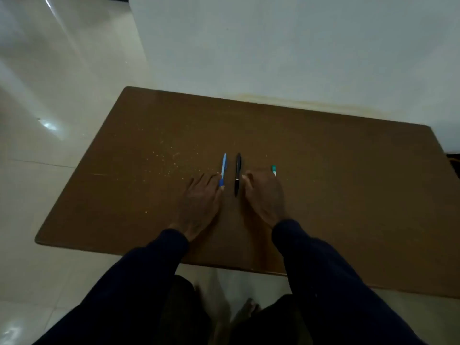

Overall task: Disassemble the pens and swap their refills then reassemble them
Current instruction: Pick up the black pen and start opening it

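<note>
Left hand (202,199) lies flat with fingers loosely straight, its fingertips at the near end of the blue pen (223,168). The right hand (265,195) hides all but the far tip of a teal pen (274,169), and whether its fingers grip it cannot be told. A black pen (238,173) lies between the hands on the speckled brown table (348,170), which stands by a pale wall (273,46) on glossy floor tiles (62,70).

Long dark navy sleeves, left sleeve (139,282) and right sleeve (331,282) — plain fabric, cuffs ending at the wrists. Both bare — left hand (201,202), right hand (266,195). Dark trousers (179,307), one bare foot (246,310).
</note>
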Demonstrator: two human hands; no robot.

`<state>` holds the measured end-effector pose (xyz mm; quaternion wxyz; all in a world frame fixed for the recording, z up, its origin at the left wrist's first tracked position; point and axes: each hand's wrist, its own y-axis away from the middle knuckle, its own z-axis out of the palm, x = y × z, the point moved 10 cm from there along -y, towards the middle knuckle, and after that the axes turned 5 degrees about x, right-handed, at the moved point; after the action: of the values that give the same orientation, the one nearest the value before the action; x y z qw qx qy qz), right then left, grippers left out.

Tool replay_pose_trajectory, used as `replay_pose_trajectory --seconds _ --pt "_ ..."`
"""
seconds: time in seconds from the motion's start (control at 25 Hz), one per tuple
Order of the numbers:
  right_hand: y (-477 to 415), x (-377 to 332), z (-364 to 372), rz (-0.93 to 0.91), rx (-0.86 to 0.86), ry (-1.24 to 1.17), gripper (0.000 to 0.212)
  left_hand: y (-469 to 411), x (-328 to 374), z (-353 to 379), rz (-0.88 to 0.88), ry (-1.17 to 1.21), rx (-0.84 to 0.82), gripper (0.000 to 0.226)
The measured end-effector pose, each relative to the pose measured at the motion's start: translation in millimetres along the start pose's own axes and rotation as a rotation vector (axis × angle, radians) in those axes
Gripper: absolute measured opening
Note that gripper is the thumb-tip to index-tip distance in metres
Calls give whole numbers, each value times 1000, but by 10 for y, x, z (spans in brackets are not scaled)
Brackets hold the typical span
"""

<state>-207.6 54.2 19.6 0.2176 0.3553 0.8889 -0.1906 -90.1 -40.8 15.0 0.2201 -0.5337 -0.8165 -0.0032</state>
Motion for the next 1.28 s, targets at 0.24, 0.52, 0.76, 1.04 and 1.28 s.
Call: replay_pose_trajectory --seconds 0.24,0.52,0.76,1.04,1.28 --pt "-323 -3 255 148 1 106 28 96 -372 35 -39 -49 -12 37" --pt "-269 140 258 377 3 -112 26 122 -450 -76 -147 89 46 40" --pt "218 141 -53 603 125 -737 14 434 -408 -199 -407 533 38 34" --pt "1015 -371 -461 627 62 -1130 20 980 -6 -459 -714 1168 -41 20" --pt "1489 -677 -810 579 56 -1071 17 1324 417 -748 -620 1264 -157 18"
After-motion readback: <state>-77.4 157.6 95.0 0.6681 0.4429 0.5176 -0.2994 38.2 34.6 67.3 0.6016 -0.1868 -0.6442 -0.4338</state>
